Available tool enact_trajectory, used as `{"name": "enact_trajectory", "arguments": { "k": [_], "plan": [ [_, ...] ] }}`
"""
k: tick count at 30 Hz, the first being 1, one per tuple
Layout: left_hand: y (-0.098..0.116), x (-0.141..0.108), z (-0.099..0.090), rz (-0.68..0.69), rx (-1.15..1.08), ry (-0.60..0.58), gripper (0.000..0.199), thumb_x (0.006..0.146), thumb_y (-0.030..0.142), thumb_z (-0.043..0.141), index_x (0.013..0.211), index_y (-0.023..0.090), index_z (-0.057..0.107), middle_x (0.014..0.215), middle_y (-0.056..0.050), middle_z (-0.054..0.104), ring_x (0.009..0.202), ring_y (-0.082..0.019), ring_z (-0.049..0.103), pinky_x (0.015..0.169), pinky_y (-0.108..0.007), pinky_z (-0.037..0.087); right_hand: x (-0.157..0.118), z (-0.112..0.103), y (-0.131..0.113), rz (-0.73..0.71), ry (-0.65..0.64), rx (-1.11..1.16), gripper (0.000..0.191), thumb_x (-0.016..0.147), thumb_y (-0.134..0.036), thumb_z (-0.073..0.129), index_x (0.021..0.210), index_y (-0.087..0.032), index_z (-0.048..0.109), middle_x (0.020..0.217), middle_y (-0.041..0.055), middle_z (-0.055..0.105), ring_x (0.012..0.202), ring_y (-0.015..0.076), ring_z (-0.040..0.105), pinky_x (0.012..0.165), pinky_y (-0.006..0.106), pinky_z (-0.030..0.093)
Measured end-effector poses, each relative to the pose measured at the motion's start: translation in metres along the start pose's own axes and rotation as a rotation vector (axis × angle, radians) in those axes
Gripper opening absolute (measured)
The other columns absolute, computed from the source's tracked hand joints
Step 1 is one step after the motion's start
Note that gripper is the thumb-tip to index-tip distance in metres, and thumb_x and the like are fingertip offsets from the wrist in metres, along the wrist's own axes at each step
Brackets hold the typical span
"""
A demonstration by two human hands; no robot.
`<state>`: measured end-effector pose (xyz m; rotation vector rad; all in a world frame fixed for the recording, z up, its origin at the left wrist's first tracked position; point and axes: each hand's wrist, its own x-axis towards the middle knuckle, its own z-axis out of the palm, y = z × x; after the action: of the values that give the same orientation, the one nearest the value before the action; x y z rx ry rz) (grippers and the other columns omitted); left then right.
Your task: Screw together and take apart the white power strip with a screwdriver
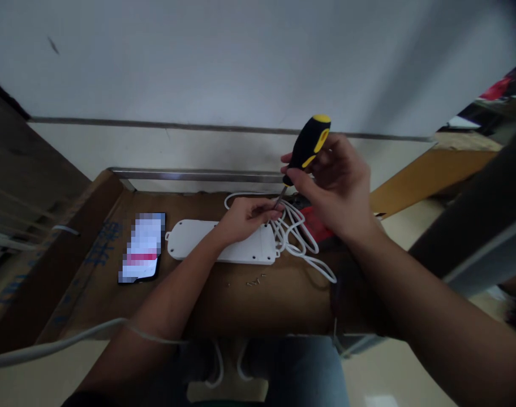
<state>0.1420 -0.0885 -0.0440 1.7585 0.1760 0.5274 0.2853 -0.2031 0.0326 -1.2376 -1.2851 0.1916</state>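
Observation:
A long white casing (194, 240) with small dark screw holes lies on the brown cardboard surface. My right hand (332, 178) is closed around the black and yellow handle of a screwdriver (311, 141), whose shaft slants down to the left. Over the casing's right part, my left hand (249, 217) has its fingers pinched together at the lower end of the shaft; whether a screw is between them is too small to tell. Several small screws (256, 282) lie in front of the casing. White cable (298, 246) is coiled at its right end.
A phone (143, 246) lies left of the casing. Behind the cardboard (156, 308) run a metal rail (198, 176) and a pale wall. Something red (315, 225) sits beside the cable. Another white cable (50, 346) crosses at the lower left.

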Motion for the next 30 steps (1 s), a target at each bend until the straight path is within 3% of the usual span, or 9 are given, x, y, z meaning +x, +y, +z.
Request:
{"name": "enact_trajectory", "arguments": {
  "k": [3, 7, 10, 13, 16, 20, 23, 27, 30],
  "plan": [
    [0.0, -0.001, -0.001, -0.017, 0.023, 0.052, 0.026, 0.087, 0.041, 0.078, 0.095, 0.016, 0.08, 0.096, -0.007, 0.081, 0.09, -0.018, 0.073, 0.091, -0.034, 0.058, -0.001, -0.001, 0.002, -0.053, 0.02, -0.122, 0.045, 0.084, -0.041, 0.079, 0.119, -0.019, 0.062, 0.111, 0.0048, 0.061, 0.092, 0.006, 0.06, 0.08, 0.026, 0.056],
    [-0.003, -0.001, -0.002, -0.014, 0.069, 0.142, 0.03, 0.08, 0.044, 0.085, 0.077, 0.016, 0.073, 0.082, -0.004, 0.076, 0.079, -0.015, 0.067, 0.08, -0.03, 0.054, -0.004, 0.002, 0.003, -0.083, 0.043, -0.174, 0.044, 0.082, -0.045, 0.084, 0.11, -0.018, 0.062, 0.096, 0.0022, 0.058, 0.083, 0.0025, 0.052, 0.076, 0.022, 0.051],
    [-0.008, 0.0, -0.001, 0.002, 0.079, 0.189, 0.038, 0.076, 0.047, 0.09, 0.072, 0.017, 0.065, 0.076, -0.001, 0.071, 0.073, -0.013, 0.062, 0.073, -0.028, 0.049, -0.008, 0.003, 0.002, -0.078, -0.008, -0.19, 0.043, 0.091, -0.043, 0.074, 0.124, -0.021, 0.058, 0.098, 0.001, 0.062, 0.086, 0.0027, 0.058, 0.081, 0.023, 0.052],
    [-0.012, 0.001, 0.002, 0.05, 0.106, 0.223, 0.045, 0.076, 0.051, 0.09, 0.071, 0.019, 0.059, 0.071, 0.002, 0.065, 0.067, -0.011, 0.057, 0.067, -0.027, 0.046, -0.01, 0.003, 0.001, -0.067, -0.055, -0.2, 0.06, 0.09, -0.04, 0.076, 0.142, -0.025, 0.049, 0.106, 0.001, 0.065, 0.094, 0.0062, 0.063, 0.088, 0.027, 0.054],
    [-0.012, 0.001, 0.006, 0.07, 0.162, 0.221, 0.046, 0.079, 0.053, 0.088, 0.072, 0.019, 0.058, 0.07, 0.002, 0.064, 0.067, -0.012, 0.056, 0.068, -0.027, 0.047, -0.009, 0.003, 0.004, -0.086, -0.008, -0.214, 0.053, 0.082, -0.043, 0.083, 0.126, -0.023, 0.061, 0.107, 0.0022, 0.064, 0.093, 0.0065, 0.059, 0.084, 0.027, 0.054],
    [-0.007, 0.0, 0.007, 0.054, 0.139, 0.162, 0.032, 0.084, 0.046, 0.082, 0.09, 0.016, 0.072, 0.086, -0.004, 0.075, 0.077, -0.014, 0.064, 0.075, -0.028, 0.053, -0.003, -0.001, 0.007, -0.05, 0.02, -0.227, 0.039, 0.085, -0.044, 0.08, 0.111, -0.018, 0.068, 0.107, 0.0038, 0.064, 0.089, 0.005, 0.056, 0.08, 0.025, 0.054],
    [-0.005, -0.001, 0.005, 0.049, 0.02, 0.067, 0.034, 0.09, 0.043, 0.075, 0.109, 0.015, 0.08, 0.107, -0.009, 0.082, 0.094, -0.018, 0.072, 0.089, -0.032, 0.057, -0.001, -0.004, 0.006, -0.028, 0.017, -0.206, 0.047, 0.085, -0.042, 0.079, 0.122, -0.018, 0.064, 0.105, 0.0042, 0.065, 0.09, 0.0062, 0.06, 0.083, 0.026, 0.057],
    [-0.006, 0.0, 0.004, -0.007, -0.043, 0.113, 0.028, 0.083, 0.041, 0.083, 0.098, 0.017, 0.085, 0.101, -0.007, 0.084, 0.091, -0.018, 0.074, 0.09, -0.031, 0.058, -0.003, -0.004, 0.001, -0.018, -0.066, -0.121, 0.067, 0.091, -0.038, 0.07, 0.148, -0.018, 0.041, 0.114, 0.0065, 0.067, 0.1, 0.0098, 0.067, 0.094, 0.031, 0.061],
    [-0.008, 0.001, 0.006, -0.008, -0.031, 0.202, 0.025, 0.074, 0.04, 0.09, 0.081, 0.017, 0.082, 0.085, -0.004, 0.081, 0.078, -0.015, 0.07, 0.077, -0.027, 0.056, -0.005, -0.002, -0.003, -0.009, -0.101, -0.157, 0.056, 0.092, -0.041, 0.07, 0.139, -0.018, 0.051, 0.125, 0.0071, 0.067, 0.107, 0.0099, 0.068, 0.096, 0.03, 0.06]
  ]
}}
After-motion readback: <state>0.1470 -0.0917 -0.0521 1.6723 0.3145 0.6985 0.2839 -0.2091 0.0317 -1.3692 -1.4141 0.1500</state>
